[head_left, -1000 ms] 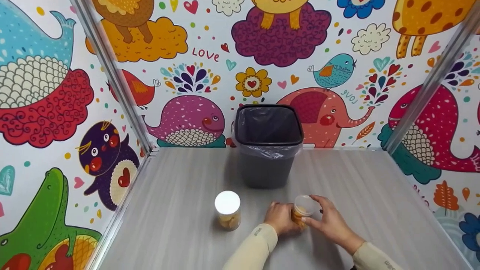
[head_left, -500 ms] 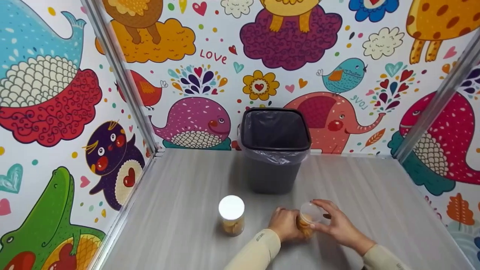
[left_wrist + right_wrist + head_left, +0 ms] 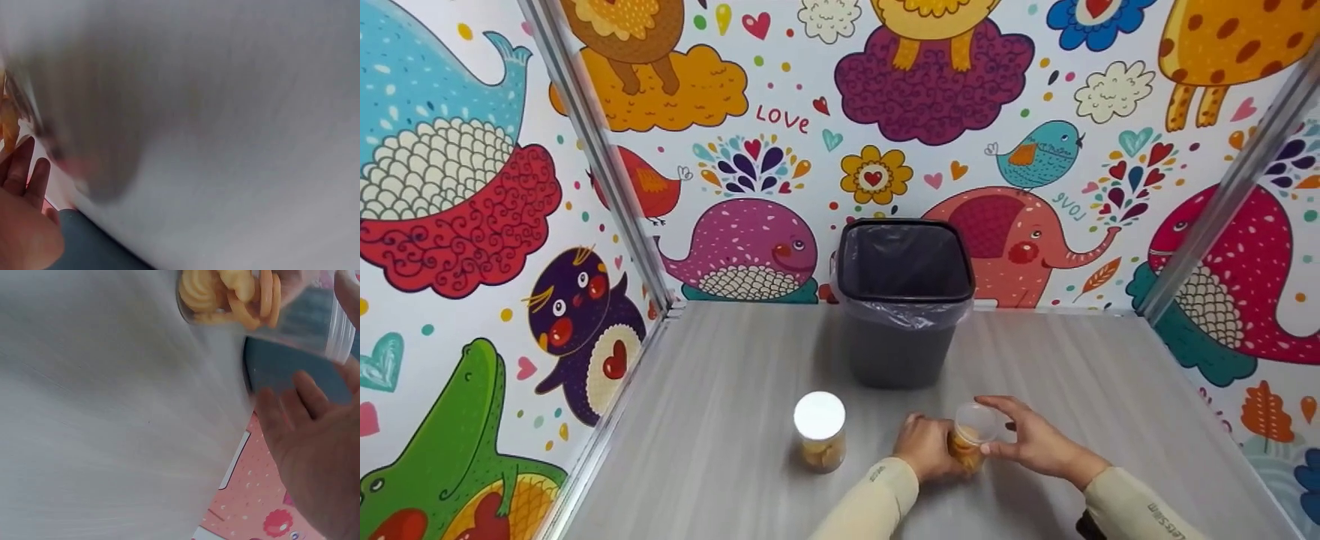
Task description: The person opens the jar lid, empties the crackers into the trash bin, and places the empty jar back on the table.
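A clear plastic jar (image 3: 966, 454), part filled with ring-shaped and swirled yellow biscuits (image 3: 199, 289), stands tilted slightly on the table. My left hand (image 3: 924, 448) grips its body from the left. Thumb and fingers of my right hand (image 3: 1039, 448) pinch the translucent lid (image 3: 976, 421) at the jar's top. In the right wrist view, the clear lid rim (image 3: 340, 340) lies between that hand's thumb and fingers. Left of both hands, a second jar (image 3: 823, 454) stands upright with similar yellow contents and a bright white top (image 3: 820, 415).
A dark grey bin (image 3: 900, 352) with a clear plastic liner stands behind the jars, close to the back wall. Cartoon-printed panels (image 3: 735, 247) enclose the grey table (image 3: 720, 375) at the back and sides, with metal posts (image 3: 600, 150) at the corners.
The head view has shifted a little. Both hands stay at the same jar, the left on its body and the right at its lid.
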The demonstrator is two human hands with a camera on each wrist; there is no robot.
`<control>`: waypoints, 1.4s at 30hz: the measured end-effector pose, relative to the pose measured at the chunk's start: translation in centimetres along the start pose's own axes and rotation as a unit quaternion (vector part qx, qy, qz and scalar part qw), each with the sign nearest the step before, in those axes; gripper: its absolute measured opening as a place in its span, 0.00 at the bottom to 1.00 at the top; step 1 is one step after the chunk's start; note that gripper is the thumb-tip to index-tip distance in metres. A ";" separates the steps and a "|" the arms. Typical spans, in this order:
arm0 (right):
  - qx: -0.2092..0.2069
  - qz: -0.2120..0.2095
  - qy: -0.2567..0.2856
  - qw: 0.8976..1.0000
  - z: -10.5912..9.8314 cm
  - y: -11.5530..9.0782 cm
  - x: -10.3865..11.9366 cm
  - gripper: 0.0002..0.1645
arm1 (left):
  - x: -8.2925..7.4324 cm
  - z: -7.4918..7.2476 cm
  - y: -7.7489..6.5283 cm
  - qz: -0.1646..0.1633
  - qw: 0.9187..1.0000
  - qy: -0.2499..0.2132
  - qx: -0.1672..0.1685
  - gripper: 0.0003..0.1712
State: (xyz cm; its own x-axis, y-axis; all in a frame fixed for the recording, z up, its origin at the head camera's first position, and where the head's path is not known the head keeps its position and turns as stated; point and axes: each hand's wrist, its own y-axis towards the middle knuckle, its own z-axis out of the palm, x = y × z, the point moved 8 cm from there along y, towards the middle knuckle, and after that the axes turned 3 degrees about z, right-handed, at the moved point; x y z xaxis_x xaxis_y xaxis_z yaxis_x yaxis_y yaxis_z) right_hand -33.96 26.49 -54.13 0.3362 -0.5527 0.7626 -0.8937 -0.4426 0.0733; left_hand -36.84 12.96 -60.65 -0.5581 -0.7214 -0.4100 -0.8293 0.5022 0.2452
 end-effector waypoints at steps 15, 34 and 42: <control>-0.258 0.089 -0.089 0.958 2.5 -2.7 1.1 0.48 | -0.4 -0.4 -0.2 -0.002 1.000 0.015 -0.004 0.27; 0.066 0.057 0.051 0.995 -0.2 -0.1 -1.9 0.39 | -1.1 0.5 -0.2 0.013 1.000 0.024 0.011 0.26; -0.028 0.057 0.052 0.997 0.0 -0.3 -0.8 0.45 | -0.4 -0.3 0.2 -0.001 1.000 0.024 0.012 0.26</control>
State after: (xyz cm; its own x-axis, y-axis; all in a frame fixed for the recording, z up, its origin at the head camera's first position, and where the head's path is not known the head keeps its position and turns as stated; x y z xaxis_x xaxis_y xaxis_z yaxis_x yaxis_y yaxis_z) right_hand -33.96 27.07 -54.75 0.2008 -0.5197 0.8305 -0.9408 -0.3385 0.0156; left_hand -36.75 13.24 -60.20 -0.5569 -0.7446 -0.3680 -0.8303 0.5106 0.2235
